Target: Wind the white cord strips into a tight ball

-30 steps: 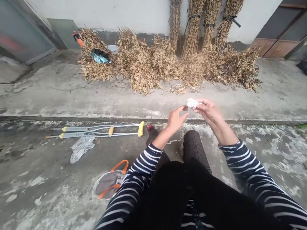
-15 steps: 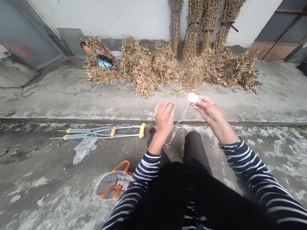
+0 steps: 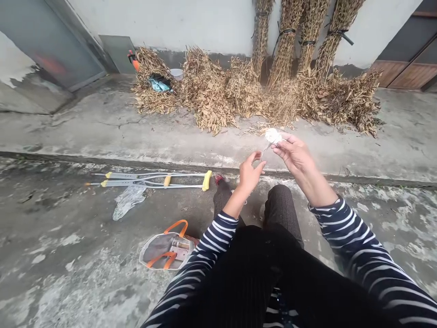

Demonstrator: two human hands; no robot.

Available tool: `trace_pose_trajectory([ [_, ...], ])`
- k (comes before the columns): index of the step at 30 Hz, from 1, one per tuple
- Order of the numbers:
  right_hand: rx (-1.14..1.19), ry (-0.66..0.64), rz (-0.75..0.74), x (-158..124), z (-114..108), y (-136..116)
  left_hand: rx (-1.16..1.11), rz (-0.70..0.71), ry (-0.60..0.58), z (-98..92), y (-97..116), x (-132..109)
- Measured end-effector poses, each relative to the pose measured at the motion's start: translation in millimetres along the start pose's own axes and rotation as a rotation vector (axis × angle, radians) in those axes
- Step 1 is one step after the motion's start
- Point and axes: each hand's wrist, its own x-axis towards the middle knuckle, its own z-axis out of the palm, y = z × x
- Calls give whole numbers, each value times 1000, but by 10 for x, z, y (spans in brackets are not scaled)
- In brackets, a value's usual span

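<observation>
Bare concrete floor (image 3: 51,237) lies open toward 9 o'clock, bounded by a low step edge (image 3: 102,158) running across. A pair of crutches (image 3: 153,180) lies flat along it, with a crumpled plastic sheet (image 3: 129,200) touching them and a clear bag (image 3: 167,250) with orange handles by the left knee. The left hand (image 3: 250,173) keeps a narrow pinching grip on a thin strand (image 3: 264,149). At its 1 o'clock, the small white ball of string (image 3: 272,135) sits in the fingertip grip of the right hand (image 3: 295,152). Dried stalks (image 3: 259,95) are piled at 12 o'clock, well apart.
</observation>
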Motion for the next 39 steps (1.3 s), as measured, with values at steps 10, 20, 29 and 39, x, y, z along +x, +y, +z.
trace_pose_trajectory([
  [10,-42,5,49,50,-215,28,-324,-404,-520,-340,322,-86],
  [20,-34,-201,95,-141,-268,-102,-287,-398,-567,-441,331,93],
  [29,-114,-256,31,-139,-128,-180,-5,-433,-839,-320,390,378],
  [39,-400,-117,-304,54,-314,28,-153,-358,-827,-307,617,-2],
])
